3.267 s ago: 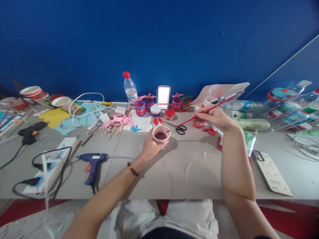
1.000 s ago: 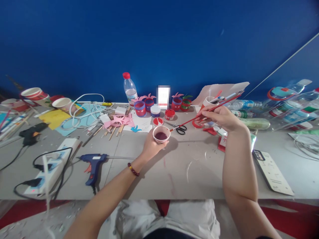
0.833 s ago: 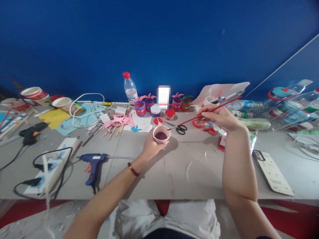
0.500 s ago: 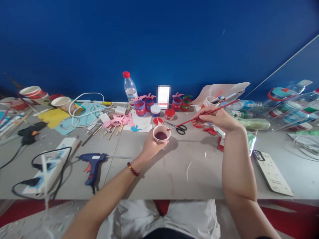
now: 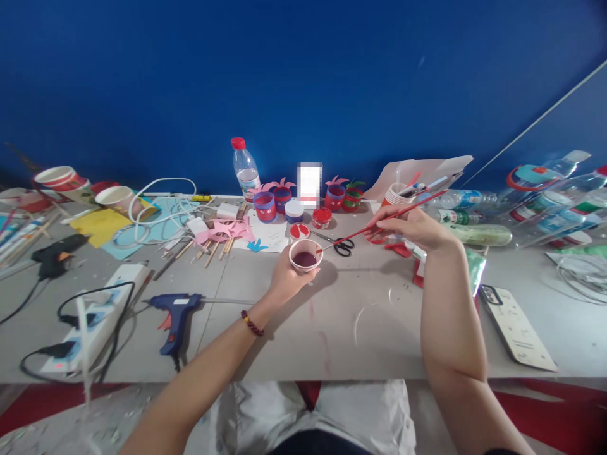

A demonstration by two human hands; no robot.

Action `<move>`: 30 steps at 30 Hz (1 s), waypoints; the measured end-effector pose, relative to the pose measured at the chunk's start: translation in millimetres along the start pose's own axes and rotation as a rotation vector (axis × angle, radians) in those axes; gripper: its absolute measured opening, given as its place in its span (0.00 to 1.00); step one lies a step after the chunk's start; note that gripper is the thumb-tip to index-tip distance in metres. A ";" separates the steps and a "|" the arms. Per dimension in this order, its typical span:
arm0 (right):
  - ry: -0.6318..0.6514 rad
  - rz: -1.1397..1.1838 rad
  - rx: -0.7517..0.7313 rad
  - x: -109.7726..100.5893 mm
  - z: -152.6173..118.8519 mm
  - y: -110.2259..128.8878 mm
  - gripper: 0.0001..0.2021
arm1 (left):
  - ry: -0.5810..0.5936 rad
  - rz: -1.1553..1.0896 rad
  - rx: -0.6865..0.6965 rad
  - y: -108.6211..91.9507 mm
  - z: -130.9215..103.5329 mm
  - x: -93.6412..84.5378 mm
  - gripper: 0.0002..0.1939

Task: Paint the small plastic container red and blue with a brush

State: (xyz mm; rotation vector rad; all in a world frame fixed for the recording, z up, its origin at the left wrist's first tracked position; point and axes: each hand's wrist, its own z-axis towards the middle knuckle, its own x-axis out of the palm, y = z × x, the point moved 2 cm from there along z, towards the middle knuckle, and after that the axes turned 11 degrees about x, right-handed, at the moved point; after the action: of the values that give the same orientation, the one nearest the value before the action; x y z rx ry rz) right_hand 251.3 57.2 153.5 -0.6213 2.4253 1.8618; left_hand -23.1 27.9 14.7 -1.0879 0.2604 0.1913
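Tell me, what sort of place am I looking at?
Probably a craft workspace: a blue glue gun lies on the table, open scissors lie near a jar of red paint, and the right hand holds a red paintbrush.

Paper cup (image 5: 306,256) holding dark liquid, red paintbrush (image 5: 393,215) slanting over rim
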 end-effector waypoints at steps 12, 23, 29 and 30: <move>-0.017 0.002 -0.005 -2.4 -3.0 3.7 0.09 | 0.009 -0.009 0.009 -2.0 0.7 -0.7 0.28; -0.030 0.003 0.025 -4.8 -3.6 2.3 0.09 | 0.018 -0.017 0.044 -7.4 2.5 -1.3 0.25; -0.025 0.004 0.035 -7.0 -2.5 0.7 0.09 | 0.005 -0.025 0.034 -8.0 2.4 -1.7 0.25; -0.027 0.003 0.036 -7.4 -2.3 0.4 0.09 | 0.004 -0.030 0.030 -7.6 2.4 -1.7 0.25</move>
State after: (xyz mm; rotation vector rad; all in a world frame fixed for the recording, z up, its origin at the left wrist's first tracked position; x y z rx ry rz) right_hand 258.6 57.3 156.4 -0.5868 2.4383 1.8118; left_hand -22.3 26.6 22.6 -1.0624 0.2493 0.1582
